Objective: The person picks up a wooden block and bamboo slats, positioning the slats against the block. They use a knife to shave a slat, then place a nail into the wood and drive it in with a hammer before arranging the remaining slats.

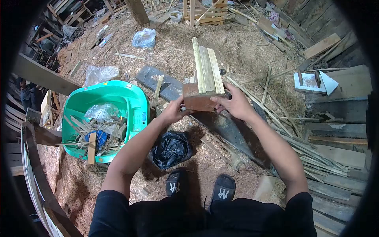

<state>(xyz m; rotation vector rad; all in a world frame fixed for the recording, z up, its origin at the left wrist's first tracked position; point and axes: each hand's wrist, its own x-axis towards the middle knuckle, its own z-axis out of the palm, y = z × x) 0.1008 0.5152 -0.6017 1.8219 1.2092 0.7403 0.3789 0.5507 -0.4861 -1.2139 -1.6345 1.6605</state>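
Fingers of the left hand grip the brown block at its left side, above the dark board; from where I stand, I can't tell whether they touch. It looks stiff and fairly weighty, the strips on top light and apt to slide if tilted. Low on both sides seems the surest hold; fingers of the right hand clasp the right end.

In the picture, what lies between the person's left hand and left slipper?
A black plastic bag on the ground shows between the left hand and left slipper in the head view.
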